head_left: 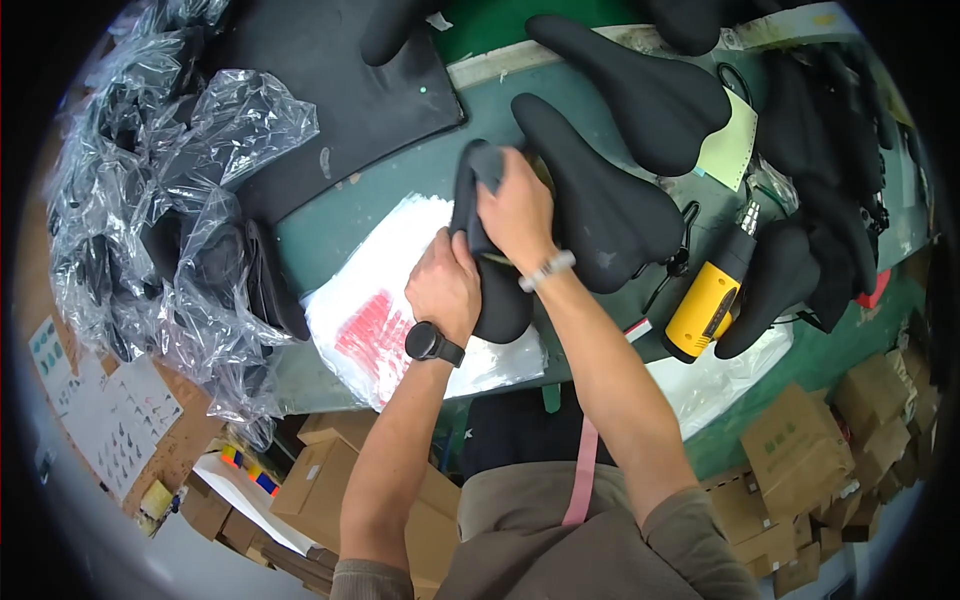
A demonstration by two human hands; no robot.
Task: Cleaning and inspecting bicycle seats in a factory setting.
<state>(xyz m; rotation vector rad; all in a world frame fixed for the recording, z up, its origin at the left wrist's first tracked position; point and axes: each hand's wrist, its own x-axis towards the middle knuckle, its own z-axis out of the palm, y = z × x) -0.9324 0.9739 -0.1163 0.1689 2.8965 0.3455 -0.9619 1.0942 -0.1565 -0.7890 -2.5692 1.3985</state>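
Note:
A black bicycle saddle (pixel 504 305) is held over the near part of the green table, its rounded wide end toward me. Wearing a black watch, my left hand (pixel 444 288) is closed on the saddle's left side. My right hand (pixel 517 212), with a pale bracelet at the wrist, grips its narrow end; a dark grey flap (pixel 487 166) shows at the fingers, slightly blurred. The fingers hide much of the saddle's middle. Beneath lies a stack of clear plastic bags (pixel 370 325) with red print. Another black saddle (pixel 600 205) lies just right of my right hand.
A yellow heat gun (pixel 708 300) stands on the right of the table (pixel 330 235), close to more black saddles (pixel 775 280). At the far side lies another saddle (pixel 640 95) with a yellow-green paper (pixel 728 145). Plastic-wrapped items (pixel 170 190) crowd the left. Cardboard boxes (pixel 800 440) sit below.

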